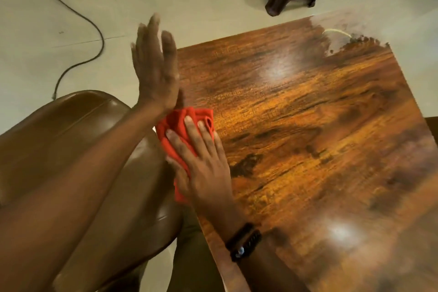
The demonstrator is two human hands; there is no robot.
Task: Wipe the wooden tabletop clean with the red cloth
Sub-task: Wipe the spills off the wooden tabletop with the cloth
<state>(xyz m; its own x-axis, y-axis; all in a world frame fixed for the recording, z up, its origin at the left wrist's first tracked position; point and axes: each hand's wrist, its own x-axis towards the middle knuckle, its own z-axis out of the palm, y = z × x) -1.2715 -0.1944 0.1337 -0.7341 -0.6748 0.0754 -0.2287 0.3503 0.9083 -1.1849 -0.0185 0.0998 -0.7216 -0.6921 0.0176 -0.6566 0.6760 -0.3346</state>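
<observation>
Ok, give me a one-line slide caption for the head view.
Wiping: right hand presses the red cloth on the wooden tabletop at its edge, left hand open alongside.

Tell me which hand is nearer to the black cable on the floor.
Left. The left hand is raised past the wooden tabletop's edge, toward the black cable; the right hand presses the red cloth at that edge, farther away.

Home living room, leather seat (pixel 71 140), wooden table (pixel 308 125)
</observation>
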